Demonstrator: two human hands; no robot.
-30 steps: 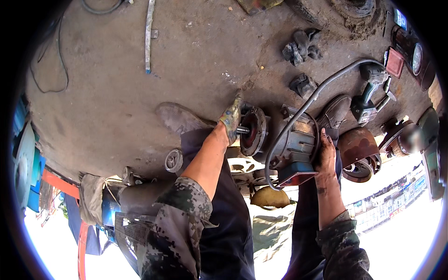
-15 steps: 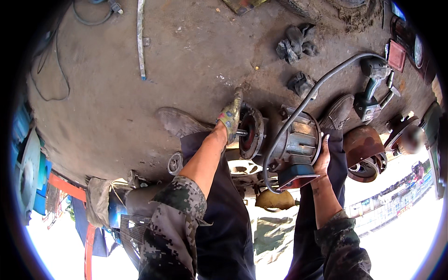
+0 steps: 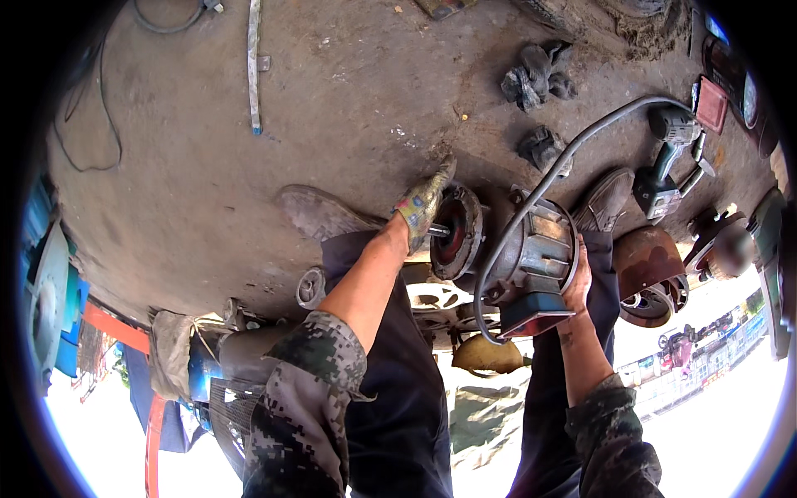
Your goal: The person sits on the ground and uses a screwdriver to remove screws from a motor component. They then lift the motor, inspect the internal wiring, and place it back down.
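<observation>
An electric motor (image 3: 531, 249) with a ribbed, worn housing lies tilted between my shoes. Its round flange (image 3: 458, 232) and bare metal shaft (image 3: 439, 230) face left. My left hand (image 3: 422, 207), in a dirty patterned glove, is at the shaft end with its fingers stretched up beside the flange; contact with the rim is unclear. Bare and curled round the motor's right end is my right hand (image 3: 579, 278), its palm partly hidden. A blue terminal box (image 3: 531, 309) sits low on the housing, and a thick grey cable (image 3: 573, 148) arches over it.
A cordless impact wrench (image 3: 664, 162) stands right of my right shoe (image 3: 606, 199). Black crumpled lumps (image 3: 538, 76) lie beyond the motor. A rusty cylindrical cover (image 3: 652, 257) is at the right. On the left floor are a metal strip (image 3: 254, 66) and a thin cable (image 3: 100, 166).
My left hand has shifted slightly right, its fingertips now leaning toward the flange. The motor has moved a little to the right, and my right hand remains on its end.
</observation>
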